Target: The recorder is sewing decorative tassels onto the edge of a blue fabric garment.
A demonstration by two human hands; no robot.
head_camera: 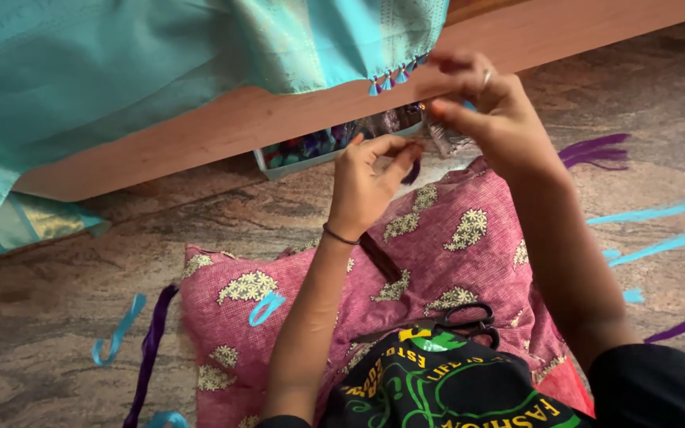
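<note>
My left hand [370, 178] is raised with thumb and fingertips pinched on a short dark purple thread end [412, 170]. My right hand [481, 103], with a ring on one finger, pinches the tasselled edge [394, 79] of a turquoise cloth [160, 55] that drapes over a wooden plank [239, 127]. Both hands meet near the small turquoise tassels at the cloth's lower corner. A dark bangle circles my left wrist.
A pink patterned cushion [438, 261] lies under my arms, with black scissors [469, 321] on it. A tray of coloured threads [327, 147] sits under the plank. Purple [148, 349] and turquoise [660, 212] thread strips lie scattered on the stone floor.
</note>
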